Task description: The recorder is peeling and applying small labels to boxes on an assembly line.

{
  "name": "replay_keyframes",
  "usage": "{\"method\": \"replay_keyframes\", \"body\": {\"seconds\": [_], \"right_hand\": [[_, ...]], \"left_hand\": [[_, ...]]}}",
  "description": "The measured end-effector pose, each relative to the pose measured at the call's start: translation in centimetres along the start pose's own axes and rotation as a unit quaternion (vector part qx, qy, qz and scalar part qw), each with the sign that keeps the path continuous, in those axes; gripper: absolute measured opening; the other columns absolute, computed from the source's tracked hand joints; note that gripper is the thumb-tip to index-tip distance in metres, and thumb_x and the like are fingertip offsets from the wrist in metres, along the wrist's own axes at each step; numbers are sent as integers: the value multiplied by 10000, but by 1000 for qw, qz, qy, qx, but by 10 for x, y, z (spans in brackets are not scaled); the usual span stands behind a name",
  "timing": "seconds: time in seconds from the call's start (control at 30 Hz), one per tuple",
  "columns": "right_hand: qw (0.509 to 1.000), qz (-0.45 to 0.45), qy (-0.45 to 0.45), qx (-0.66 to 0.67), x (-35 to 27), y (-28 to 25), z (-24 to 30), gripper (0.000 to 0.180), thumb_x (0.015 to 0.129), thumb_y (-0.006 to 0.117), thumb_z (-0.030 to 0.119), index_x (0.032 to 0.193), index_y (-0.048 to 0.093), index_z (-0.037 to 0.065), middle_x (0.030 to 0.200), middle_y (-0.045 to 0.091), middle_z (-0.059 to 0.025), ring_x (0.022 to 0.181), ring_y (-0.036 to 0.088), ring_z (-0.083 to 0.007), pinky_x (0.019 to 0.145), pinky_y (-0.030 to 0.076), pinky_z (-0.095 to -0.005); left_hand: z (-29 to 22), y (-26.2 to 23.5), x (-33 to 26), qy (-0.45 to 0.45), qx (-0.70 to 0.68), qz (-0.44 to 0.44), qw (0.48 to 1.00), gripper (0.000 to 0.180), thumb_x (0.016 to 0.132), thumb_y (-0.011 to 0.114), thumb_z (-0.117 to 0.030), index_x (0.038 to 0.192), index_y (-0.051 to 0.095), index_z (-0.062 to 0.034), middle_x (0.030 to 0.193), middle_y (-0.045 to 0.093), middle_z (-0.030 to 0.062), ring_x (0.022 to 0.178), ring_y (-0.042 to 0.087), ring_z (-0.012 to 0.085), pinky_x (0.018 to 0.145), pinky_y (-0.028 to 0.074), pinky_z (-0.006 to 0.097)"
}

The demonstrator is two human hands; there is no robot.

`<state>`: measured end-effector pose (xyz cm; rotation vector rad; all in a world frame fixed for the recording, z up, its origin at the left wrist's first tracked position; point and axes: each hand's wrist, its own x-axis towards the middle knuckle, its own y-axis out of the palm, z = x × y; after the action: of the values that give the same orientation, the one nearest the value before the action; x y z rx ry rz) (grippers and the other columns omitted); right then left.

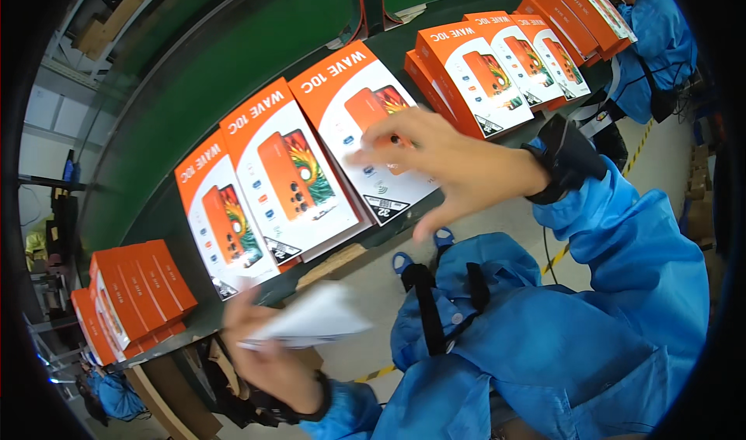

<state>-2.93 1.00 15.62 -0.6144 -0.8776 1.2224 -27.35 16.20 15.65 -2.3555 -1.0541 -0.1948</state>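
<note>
My left hand [272, 366] is closed on a white sheet-like piece [315, 316], thin and smeared by motion, just off the bench's near edge. Its exact kind is hard to make out. Over the nearest orange and white phone box [357, 75], my right hand [466, 160] hovers with fingers spread and nothing in them. It hides part of the phone picture on that box's lid. Beside it to the left, a second phone box [264, 121] and a third phone box [206, 184] lie face up, their edges overlapping.
More phone boxes [458, 59] lie to the right, with a tilted stack [579, 13] beyond them near a co-worker's blue sleeve [660, 44]. Orange boxes [140, 292] stand in a row at the far left. A green panel [233, 28] runs behind the bench.
</note>
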Motion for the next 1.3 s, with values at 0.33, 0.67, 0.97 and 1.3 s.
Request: {"method": "replay_keyframes", "body": {"seconds": [0.33, 0.67, 0.97, 1.3], "right_hand": [[869, -224, 262, 355, 1, 43, -36, 629, 826, 481, 176, 1294, 102, -4, 1190, 371, -168, 1038, 406, -158, 878, 329, -244], [874, -278, 225, 329, -70, -42, -15, 667, 776, 559, 189, 1295, 171, 32, 1244, 316, -156, 1103, 375, -189, 895, 320, -271], [785, -364, 365, 344, -216, -159, -97, 611, 771, 565, 172, 1275, 239, 58, 1060, 493, -110, 760, 575, -88, 619, 499, -195], [846, -322, 423, -41, -227, -154, -128, 436, 784, 521, 131, 1189, 387, 40, 1039, 500, -123, 937, 494, -149, 786, 400, -249]], "left_hand": [[85, -11, 74, -237, -242, -2, 941, 286, 890, 349, -208, 1041, 434, 19, 972, 510, 84, 859, 506, 123, 752, 401, 249], [-1, 27, 49, -144, -246, 54, 957, 268, 883, 366, -206, 1036, 406, 10, 920, 477, 82, 819, 478, 144, 739, 400, 277], [-73, 236, 81, -7, -256, 219, 941, 172, 870, 410, -167, 908, 468, -9, 801, 465, 30, 707, 423, 65, 643, 349, 193], [-56, 268, 77, -71, -354, 174, 916, 361, 864, 391, -174, 1144, 390, 54, 1216, 345, 183, 1127, 324, 199, 938, 221, 281]]}}
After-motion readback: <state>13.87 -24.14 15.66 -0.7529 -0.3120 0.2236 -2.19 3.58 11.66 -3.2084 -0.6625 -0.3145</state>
